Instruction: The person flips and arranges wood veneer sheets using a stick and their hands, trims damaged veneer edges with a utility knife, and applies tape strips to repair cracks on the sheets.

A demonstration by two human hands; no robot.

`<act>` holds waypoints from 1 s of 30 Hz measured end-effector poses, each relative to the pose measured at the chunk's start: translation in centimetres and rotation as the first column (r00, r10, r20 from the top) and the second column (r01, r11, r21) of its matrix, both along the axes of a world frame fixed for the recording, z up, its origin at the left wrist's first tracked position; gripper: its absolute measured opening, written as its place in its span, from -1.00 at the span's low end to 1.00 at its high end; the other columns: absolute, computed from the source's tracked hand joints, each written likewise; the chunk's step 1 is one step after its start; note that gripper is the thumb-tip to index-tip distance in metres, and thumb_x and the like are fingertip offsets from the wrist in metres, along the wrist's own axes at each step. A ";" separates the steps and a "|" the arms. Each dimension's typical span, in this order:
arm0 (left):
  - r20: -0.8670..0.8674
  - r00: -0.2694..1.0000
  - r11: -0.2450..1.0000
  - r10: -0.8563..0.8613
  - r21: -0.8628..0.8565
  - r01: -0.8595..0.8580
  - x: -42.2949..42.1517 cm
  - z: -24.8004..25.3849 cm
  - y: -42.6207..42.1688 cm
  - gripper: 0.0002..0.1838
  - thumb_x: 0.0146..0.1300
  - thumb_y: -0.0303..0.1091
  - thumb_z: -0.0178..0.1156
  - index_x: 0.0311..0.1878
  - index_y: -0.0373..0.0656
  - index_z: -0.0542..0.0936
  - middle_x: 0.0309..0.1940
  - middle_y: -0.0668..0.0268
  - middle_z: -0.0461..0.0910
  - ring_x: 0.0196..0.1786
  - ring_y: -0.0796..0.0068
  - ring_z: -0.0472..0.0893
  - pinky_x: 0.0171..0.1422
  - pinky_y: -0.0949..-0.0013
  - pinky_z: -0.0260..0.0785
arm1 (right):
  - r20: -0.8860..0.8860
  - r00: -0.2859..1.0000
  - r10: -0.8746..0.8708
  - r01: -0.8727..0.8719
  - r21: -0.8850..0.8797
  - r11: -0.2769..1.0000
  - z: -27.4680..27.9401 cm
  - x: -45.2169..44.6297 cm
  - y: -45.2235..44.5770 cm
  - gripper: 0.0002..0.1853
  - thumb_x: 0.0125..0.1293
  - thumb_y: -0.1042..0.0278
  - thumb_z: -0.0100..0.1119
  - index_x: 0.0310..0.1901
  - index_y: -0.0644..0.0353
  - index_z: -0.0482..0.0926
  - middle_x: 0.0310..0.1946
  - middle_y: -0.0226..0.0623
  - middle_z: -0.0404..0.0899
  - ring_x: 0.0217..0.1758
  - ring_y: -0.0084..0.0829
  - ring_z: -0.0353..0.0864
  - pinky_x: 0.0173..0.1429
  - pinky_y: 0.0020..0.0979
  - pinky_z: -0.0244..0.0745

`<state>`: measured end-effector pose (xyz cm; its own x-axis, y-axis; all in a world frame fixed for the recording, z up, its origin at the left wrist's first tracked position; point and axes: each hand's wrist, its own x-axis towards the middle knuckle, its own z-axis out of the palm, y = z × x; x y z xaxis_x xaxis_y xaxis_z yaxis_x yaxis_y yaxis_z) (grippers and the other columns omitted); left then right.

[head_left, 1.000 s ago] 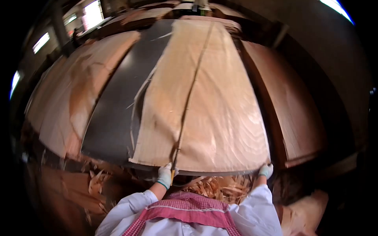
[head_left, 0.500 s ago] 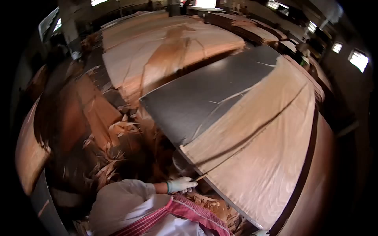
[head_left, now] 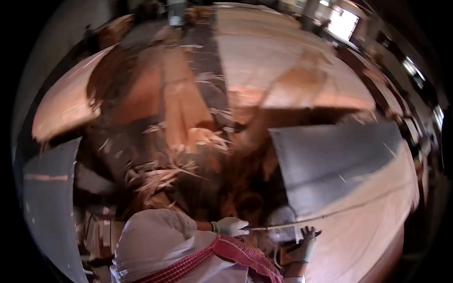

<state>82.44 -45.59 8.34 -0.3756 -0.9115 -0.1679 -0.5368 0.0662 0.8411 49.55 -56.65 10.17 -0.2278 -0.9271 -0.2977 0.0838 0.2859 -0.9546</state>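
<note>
My left hand (head_left: 230, 226), in a pale glove, is closed round the near end of a long thin stick (head_left: 309, 220). The stick runs off to the right, over a light wood veneer sheet (head_left: 363, 236). That sheet covers part of a grey flat panel (head_left: 330, 160), whose far left portion shows bare. My right hand (head_left: 302, 247), in a glove with dark fingertips, is raised near the sheet's left edge, below the stick. Its fingers are spread and nothing is in them.
A large stack of veneer sheets (head_left: 273, 56) stands beyond the panel. Torn veneer scraps (head_left: 165, 179) litter the floor ahead. To the left are another grey panel (head_left: 49, 198) and a curved veneer pile (head_left: 71, 99). A bright window (head_left: 343, 23) is at upper right.
My view has swung left, so the panel and veneer sheet appear farther right. My right hand, barely visible at the bottom edge before, is now raised with fingers spread. The left still holds the stick.
</note>
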 end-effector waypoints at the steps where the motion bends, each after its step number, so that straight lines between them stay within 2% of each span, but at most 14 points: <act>1: 0.051 0.998 0.998 0.034 -0.053 -0.031 2.7 -1.6 0.9 -0.64 0.33 -0.01 0.11 -0.17 -0.15 0.53 -0.36 -0.04 0.59 -0.26 -0.09 0.59 -0.19 -0.01 0.37 | -0.060 0.997 0.044 -0.043 0.023 0.999 2.6 3.9 -2.4 -0.35 0.44 -0.16 -0.12 0.24 0.32 0.39 0.07 -0.17 0.58 0.02 -0.42 0.56 -0.13 -0.42 0.33; 2: 0.100 0.993 0.994 0.058 -0.102 -0.048 5.2 -2.8 2.1 -0.65 0.34 0.00 0.10 -0.15 -0.13 0.53 -0.35 -0.01 0.59 -0.26 -0.07 0.60 -0.19 0.02 0.39 | -0.080 0.989 0.127 -0.130 -0.027 0.991 2.0 5.2 -5.0 -0.47 0.46 -0.08 -0.08 0.19 0.22 0.44 -0.10 -0.30 0.66 -0.29 -0.65 0.56 -0.47 -0.63 0.19; 3: 0.072 0.990 0.993 0.120 -0.023 -0.119 8.2 -0.9 3.4 -0.66 0.34 -0.01 0.09 -0.14 -0.11 0.52 -0.35 0.00 0.60 -0.26 -0.06 0.61 -0.19 0.04 0.40 | 0.018 1.000 0.024 -0.024 -0.015 1.000 4.0 9.3 -6.8 -0.51 0.46 -0.04 -0.05 0.13 0.24 0.48 -0.21 -0.32 0.68 -0.44 -0.73 0.46 -0.52 -0.60 0.16; 6: 0.058 0.951 0.944 0.303 0.121 -0.308 17.6 4.4 8.2 -0.68 0.34 -0.01 0.08 -0.12 -0.07 0.52 -0.35 0.03 0.60 -0.24 -0.04 0.62 -0.17 0.08 0.42 | 0.052 0.994 0.100 -0.077 -0.333 0.940 1.9 16.9 -10.7 -0.51 0.45 0.02 -0.01 0.18 0.29 0.44 -0.07 -0.16 0.61 -0.37 -0.52 0.46 -0.37 -0.43 0.37; 9: 0.166 0.862 0.861 0.479 0.103 -0.498 22.6 0.6 13.5 -0.67 0.34 0.01 0.08 -0.11 -0.06 0.52 -0.35 0.04 0.60 -0.24 -0.04 0.62 -0.17 0.09 0.42 | 0.004 0.993 0.120 -0.118 -0.146 0.982 3.3 26.3 -13.5 -0.54 0.47 0.10 -0.06 0.20 0.32 0.39 -0.14 -0.16 0.55 -0.21 -0.35 0.52 -0.16 -0.30 0.50; 10: 0.174 0.832 0.828 0.527 0.117 -0.548 23.6 0.0 15.0 -0.67 0.33 0.01 0.08 -0.11 -0.06 0.52 -0.35 0.04 0.60 -0.24 -0.04 0.62 -0.17 0.09 0.42 | 0.053 0.976 0.209 -0.199 -0.148 0.969 0.9 28.1 -15.4 -0.57 0.47 0.17 -0.08 0.18 0.34 0.40 -0.16 -0.16 0.52 -0.13 -0.29 0.54 -0.11 -0.26 0.52; 11: 0.178 0.801 0.793 0.571 0.133 -0.595 24.4 -0.3 16.4 -0.66 0.33 0.02 0.08 -0.11 -0.06 0.52 -0.35 0.04 0.60 -0.24 -0.03 0.62 -0.17 0.09 0.42 | -0.205 0.916 0.344 -0.390 -0.260 0.883 -3.7 29.0 -18.0 -0.57 0.47 0.19 -0.10 0.18 0.36 0.40 -0.13 -0.14 0.51 -0.10 -0.25 0.53 -0.08 -0.26 0.52; 14: 0.194 0.713 0.690 0.673 0.183 -0.701 25.9 -1.0 19.2 -0.65 0.32 0.03 0.09 -0.10 -0.05 0.52 -0.35 0.05 0.61 -0.24 -0.03 0.62 -0.18 0.09 0.42 | -0.238 0.822 0.518 -0.566 -0.227 0.793 -2.0 39.0 -16.4 -0.56 0.49 0.24 -0.22 0.22 0.38 0.39 0.08 0.00 0.47 0.11 -0.17 0.47 0.21 -0.28 0.40; 18: 0.234 0.610 0.572 0.757 0.216 -0.792 27.7 -2.5 20.3 -0.64 0.31 0.05 0.09 -0.09 -0.05 0.52 -0.35 0.05 0.61 -0.24 -0.03 0.63 -0.18 0.10 0.43 | -0.343 0.693 0.634 -0.714 -0.209 0.668 -4.6 49.3 -16.8 -0.60 0.46 0.17 -0.10 0.10 0.35 0.45 0.00 -0.17 0.47 0.02 -0.26 0.37 0.21 -0.24 0.27; 22: 0.290 0.539 0.494 0.791 0.217 -0.842 30.9 -3.6 19.9 -0.62 0.30 0.07 0.09 -0.08 -0.04 0.52 -0.35 0.06 0.61 -0.24 -0.03 0.63 -0.18 0.10 0.43 | 0.068 0.646 0.761 -0.745 -0.163 0.647 -1.6 61.2 -15.4 -0.63 0.44 0.18 -0.02 0.02 0.36 0.50 -0.12 -0.18 0.52 -0.10 -0.28 0.44 0.09 -0.28 0.38; 24: 0.330 0.519 0.475 0.788 0.210 -0.855 34.0 -3.4 19.1 -0.62 0.30 0.08 0.10 -0.08 -0.03 0.51 -0.35 0.06 0.61 -0.24 -0.03 0.63 -0.18 0.10 0.43 | 0.203 0.485 0.851 -0.824 -0.221 0.522 -8.6 64.9 -20.7 -0.69 0.45 0.28 -0.04 0.01 0.35 0.54 -0.21 -0.20 0.57 -0.23 -0.36 0.52 -0.07 -0.40 0.49; 25: 0.346 0.510 0.469 0.788 0.202 -0.860 35.9 -3.2 17.9 -0.61 0.30 0.08 0.10 -0.07 -0.03 0.51 -0.35 0.06 0.61 -0.24 -0.03 0.63 -0.18 0.11 0.44 | 0.646 0.428 0.632 -0.754 -0.131 0.644 -11.8 67.5 -22.3 -0.64 0.36 0.09 0.00 -0.14 0.26 0.59 -0.39 -0.26 0.62 -0.35 -0.27 0.58 -0.24 -0.23 0.53; 28: 0.379 0.454 0.434 0.806 0.142 -0.889 41.1 -2.0 13.4 -0.60 0.29 0.10 0.10 -0.07 -0.02 0.51 -0.34 0.06 0.62 -0.24 -0.03 0.63 -0.18 0.11 0.44 | 0.807 0.185 0.561 -0.782 -0.225 0.581 -17.7 73.6 -28.8 -0.78 0.40 0.26 0.02 -0.12 0.20 0.57 -0.45 -0.41 0.46 -0.40 -0.51 0.40 -0.28 -0.46 0.37; 30: 0.355 0.428 0.414 0.831 0.119 -0.902 44.1 -0.7 9.7 -0.59 0.28 0.11 0.10 -0.06 -0.02 0.51 -0.34 0.07 0.62 -0.24 -0.03 0.63 -0.18 0.11 0.44 | 0.418 0.631 0.654 -0.691 -0.080 0.718 -10.7 77.4 -28.6 -0.74 0.36 0.21 0.07 -0.13 0.24 0.55 -0.42 -0.41 0.48 -0.38 -0.49 0.41 -0.28 -0.39 0.37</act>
<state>126.55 -35.90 7.62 0.6699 -0.6273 -0.3972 -0.3302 -0.7308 0.5974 126.95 -85.24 -0.53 0.6023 -0.7434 -0.2908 0.1917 0.4884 -0.8513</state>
